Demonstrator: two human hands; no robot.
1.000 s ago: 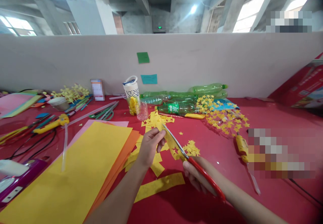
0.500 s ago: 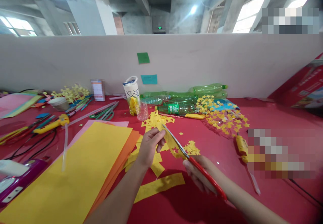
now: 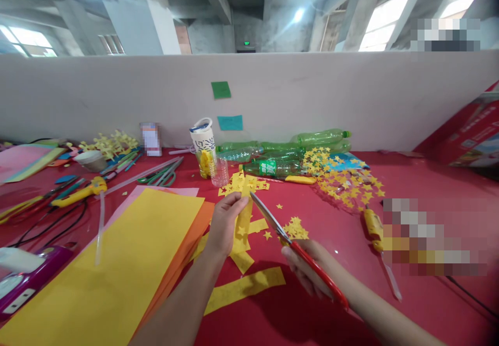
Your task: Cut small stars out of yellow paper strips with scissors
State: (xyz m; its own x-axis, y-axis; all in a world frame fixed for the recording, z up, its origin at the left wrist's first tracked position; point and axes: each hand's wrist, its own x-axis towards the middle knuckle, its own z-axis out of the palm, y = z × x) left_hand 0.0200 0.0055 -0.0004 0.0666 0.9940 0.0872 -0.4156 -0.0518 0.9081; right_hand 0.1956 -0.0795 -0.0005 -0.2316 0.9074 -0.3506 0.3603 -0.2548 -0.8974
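My left hand (image 3: 226, 221) pinches a yellow paper strip (image 3: 244, 218) between thumb and fingers. Red-handled scissors (image 3: 302, 252) are gripped in my right hand (image 3: 307, 268); their blades look closed and point up-left, the tips just right of the strip. Below the blades lies a small pile of yellow paper stars (image 3: 296, 228), with a single loose star (image 3: 267, 235) left of it. Strips with star-shaped holes (image 3: 237, 184) lie beyond my left hand. A longer yellow strip (image 3: 249, 286) rests flat on the red table in front.
Yellow sheets (image 3: 148, 231) over orange ones cover the left side. Green plastic bottles (image 3: 273, 167) line the partition beside a white-topped cup (image 3: 202, 143). More stars (image 3: 346, 180) spread at right near a yellow glue gun (image 3: 374, 229). Another glue gun (image 3: 81, 193) lies at left.
The yellow strip has swung left, away from the scissor blades, and hangs below my left hand. My left hand has shifted slightly left. A loose star now shows left of the pile.
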